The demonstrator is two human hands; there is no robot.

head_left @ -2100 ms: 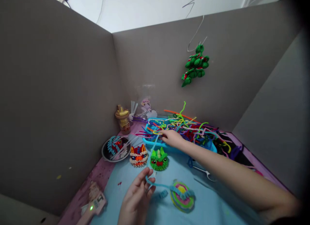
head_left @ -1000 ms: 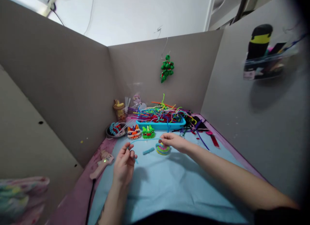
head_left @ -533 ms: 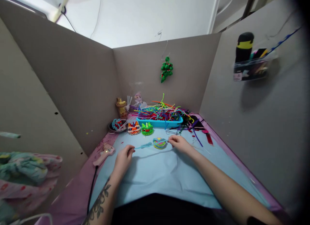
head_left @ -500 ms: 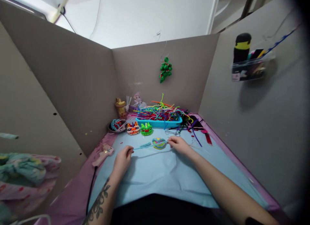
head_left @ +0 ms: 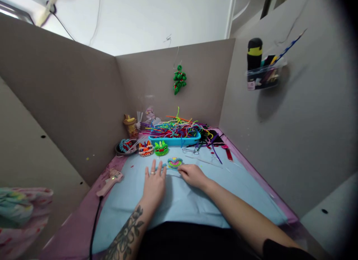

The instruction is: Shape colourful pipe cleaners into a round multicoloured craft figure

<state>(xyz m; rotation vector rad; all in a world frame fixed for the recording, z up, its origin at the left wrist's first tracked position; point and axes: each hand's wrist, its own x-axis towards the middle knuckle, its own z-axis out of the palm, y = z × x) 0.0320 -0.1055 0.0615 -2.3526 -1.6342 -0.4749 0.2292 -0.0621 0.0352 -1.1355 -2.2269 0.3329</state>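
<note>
My left hand (head_left: 155,181) lies palm down on the pale blue table cover with its fingers spread. Part of a short fuzzy blue piece (head_left: 164,165) shows beside its fingertips. My right hand (head_left: 192,175) is closed in a pinch on the end of a light blue pipe cleaner (head_left: 173,169), which runs towards the left hand; its other end is hidden. Just beyond the pinch sits a small round piece (head_left: 175,162) in blue, yellow and pink. Two finished-looking fuzzy heads, one orange and white (head_left: 145,149), one green (head_left: 161,149), stand farther back.
A blue tray (head_left: 175,140) heaped with coloured pipe cleaners stands at the back. Left of it is a dark bowl (head_left: 119,152). A pink glue gun (head_left: 110,182) with a cord lies at left. Metal scissors (head_left: 191,151) lie before the tray. Grey panels enclose the table.
My left hand has gone from pinching the stretched pipe cleaner to lying flat with spread fingers, nearer the right hand. The right hand keeps its pinch, lower. The view has shifted right.
</note>
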